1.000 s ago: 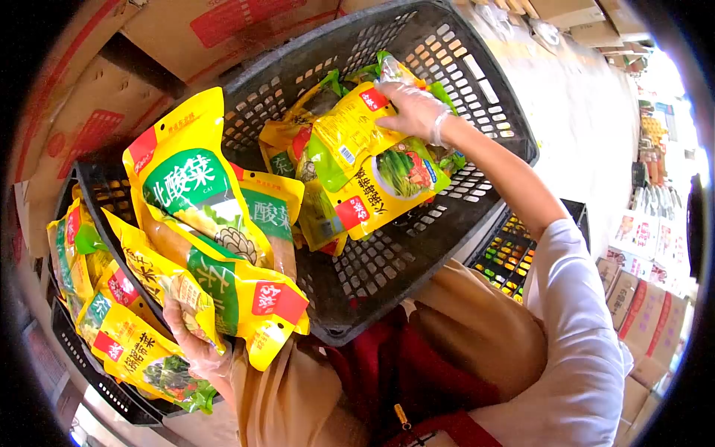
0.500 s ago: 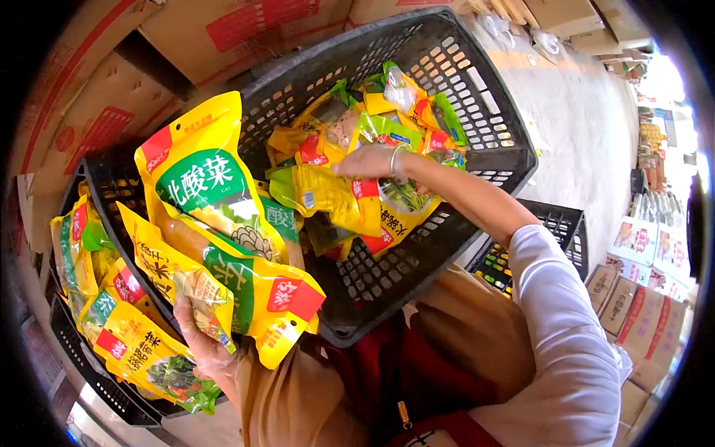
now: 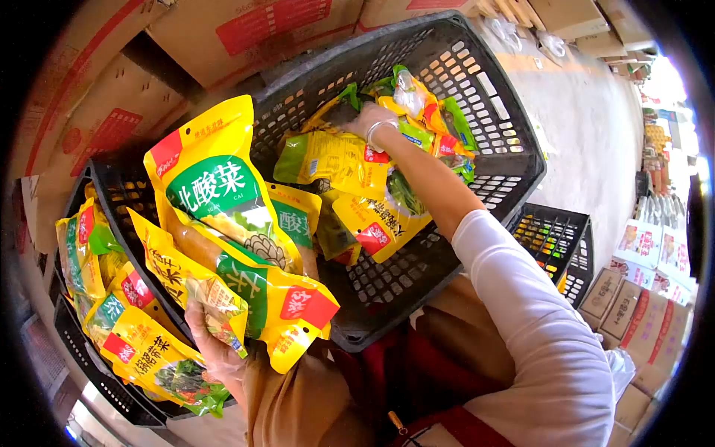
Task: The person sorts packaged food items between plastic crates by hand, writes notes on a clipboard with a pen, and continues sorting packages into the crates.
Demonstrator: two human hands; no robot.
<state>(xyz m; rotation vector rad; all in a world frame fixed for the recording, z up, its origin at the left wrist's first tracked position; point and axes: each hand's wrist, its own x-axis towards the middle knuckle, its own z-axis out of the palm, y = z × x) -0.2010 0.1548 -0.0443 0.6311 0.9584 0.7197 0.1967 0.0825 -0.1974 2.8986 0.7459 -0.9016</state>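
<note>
My left hand (image 3: 216,346), in a clear glove, is wrapped round the lower end of a yellow food packet (image 3: 175,264). Beside it, large yellow and green packets (image 3: 216,186) lean in the near end of a black plastic crate (image 3: 439,268). My right hand (image 3: 365,123), also gloved, reaches among the packets at the crate's far end. Its fingertips are partly hidden near a dark packet (image 3: 335,112), so their hold cannot be made out. A yellow packet (image 3: 342,164) lies flat just below that hand.
A second black crate with more yellow packets (image 3: 156,354) stands at the lower left. Cardboard boxes (image 3: 275,37) line the top left. Another black crate (image 3: 555,238) is on the right, with cartons (image 3: 648,328) beyond it and grey floor (image 3: 573,112) above.
My right hand has moved away from the flat yellow packet, up towards the crate's far side. That packet now lies across the others, turned from before. My left hand keeps its hold.
</note>
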